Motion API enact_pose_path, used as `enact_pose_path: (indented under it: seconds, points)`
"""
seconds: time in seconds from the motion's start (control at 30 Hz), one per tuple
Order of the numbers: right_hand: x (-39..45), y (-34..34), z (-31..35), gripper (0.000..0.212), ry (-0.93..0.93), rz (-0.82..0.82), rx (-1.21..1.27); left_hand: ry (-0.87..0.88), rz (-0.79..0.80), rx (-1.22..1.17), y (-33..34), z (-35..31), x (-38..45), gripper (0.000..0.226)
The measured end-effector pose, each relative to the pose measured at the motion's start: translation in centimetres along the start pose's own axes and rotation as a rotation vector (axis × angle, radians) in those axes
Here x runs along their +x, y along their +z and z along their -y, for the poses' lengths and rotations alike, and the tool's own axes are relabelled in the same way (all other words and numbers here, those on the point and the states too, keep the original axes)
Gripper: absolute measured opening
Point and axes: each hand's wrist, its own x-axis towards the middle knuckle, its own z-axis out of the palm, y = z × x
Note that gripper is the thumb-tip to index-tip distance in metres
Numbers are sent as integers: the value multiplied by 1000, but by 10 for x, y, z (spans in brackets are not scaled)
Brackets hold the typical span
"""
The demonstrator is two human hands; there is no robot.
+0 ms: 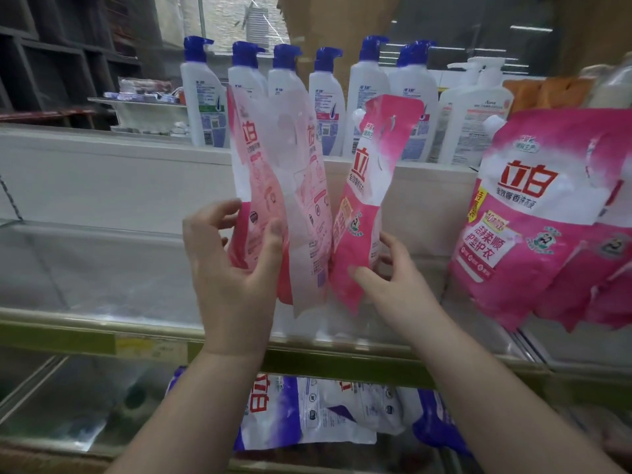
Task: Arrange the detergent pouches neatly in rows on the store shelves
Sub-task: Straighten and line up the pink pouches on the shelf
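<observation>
Three pink and white detergent pouches stand upright over the middle shelf [102, 268]. My left hand [236, 265] grips the leftmost pink pouch [254, 186] at its lower half, thumb on its front. A pale pouch [307, 206] showing its printed back is pressed against it. My right hand [393, 271] holds the lower part of a third pink pouch [362, 200], which leans right. More pink pouches [533, 213] stand leaning at the right end of the same shelf.
White pump bottles with blue caps [328, 97] line the upper shelf behind the pouches. Purple and white pouches [307, 412] lie on the lower shelf below my arms. A yellow-green price rail [68, 330] edges the middle shelf.
</observation>
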Motion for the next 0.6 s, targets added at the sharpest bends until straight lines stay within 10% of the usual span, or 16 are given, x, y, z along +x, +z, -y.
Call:
enact_pose_path:
  seconds: [0.3, 0.6]
  points:
    - [-10, -14, -3, 37, -126, -138, 31, 70, 145, -22, -2, -20, -13, 12]
    - [-14, -39, -15, 52, -222, -157, 67, -119, 469, -91, 51, -51, -44, 28]
